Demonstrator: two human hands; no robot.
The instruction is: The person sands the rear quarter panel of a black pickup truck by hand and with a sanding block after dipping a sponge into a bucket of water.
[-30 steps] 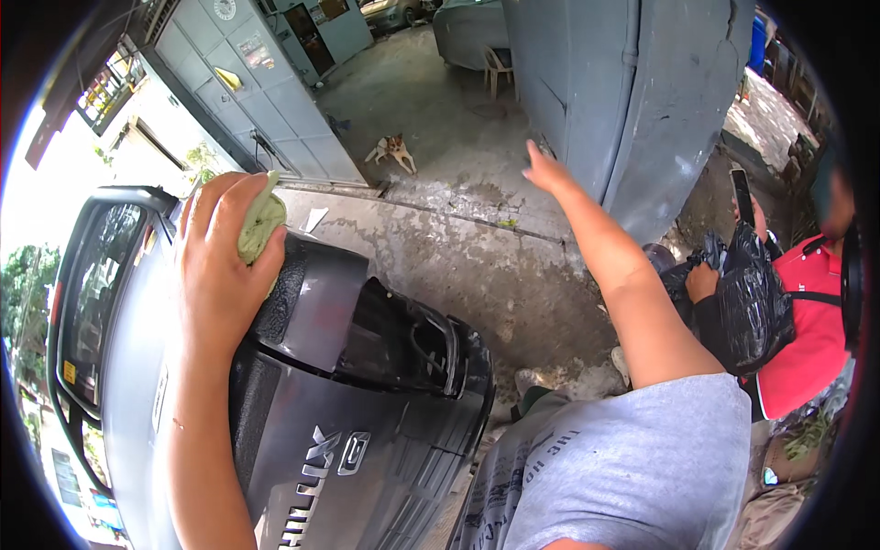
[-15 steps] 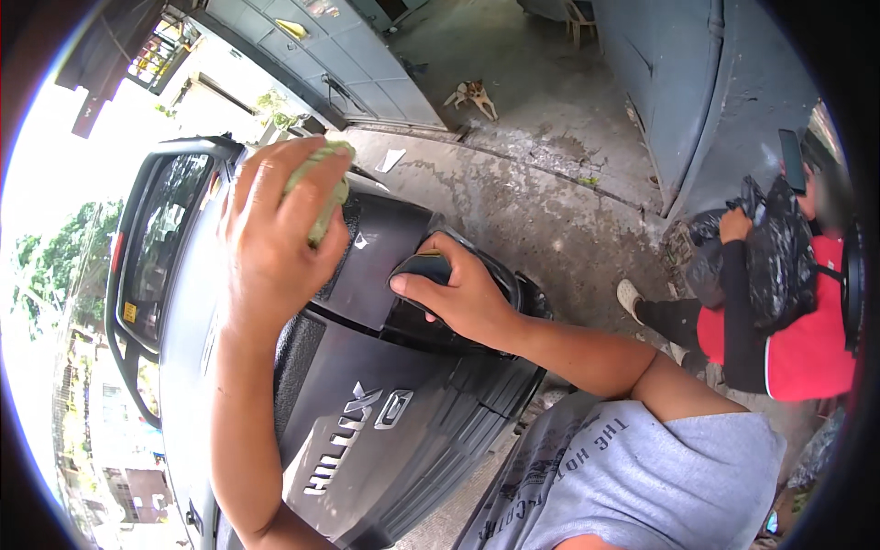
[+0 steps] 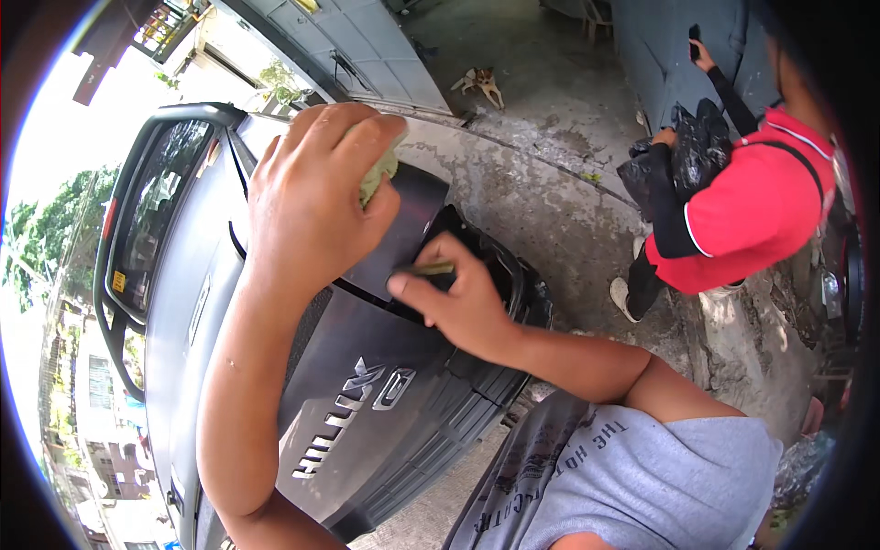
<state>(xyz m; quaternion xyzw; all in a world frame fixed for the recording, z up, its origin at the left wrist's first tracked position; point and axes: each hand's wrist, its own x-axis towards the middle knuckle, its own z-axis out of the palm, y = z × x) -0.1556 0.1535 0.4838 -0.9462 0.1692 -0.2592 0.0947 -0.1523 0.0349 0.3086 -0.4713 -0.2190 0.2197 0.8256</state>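
My left hand (image 3: 316, 206) is raised above the rear corner of a dark grey pickup truck (image 3: 348, 477), closed around a pale green cloth (image 3: 381, 174). Most of the cloth is hidden behind my fingers. Lower and to the right, my right hand (image 3: 472, 307) is at the truck's rear corner, beside the dark tail-light area. Between its thumb and fingers is a thin dark pad (image 3: 434, 269) with an olive edge, seen nearly edge-on. Whether the pad touches the paint I cannot tell.
On the right a person in a red shirt (image 3: 756, 206) holds black plastic bags (image 3: 698, 151) and a phone (image 3: 694, 37). A dog (image 3: 481, 86) lies inside the open grey metal gate (image 3: 367, 55). The truck's black bumper (image 3: 431, 445) juts out close to my body.
My left hand has moved right with the cloth. The pad in my right hand has tilted to show its edge. The person in red has turned, moved nearer the gate and raised the phone.
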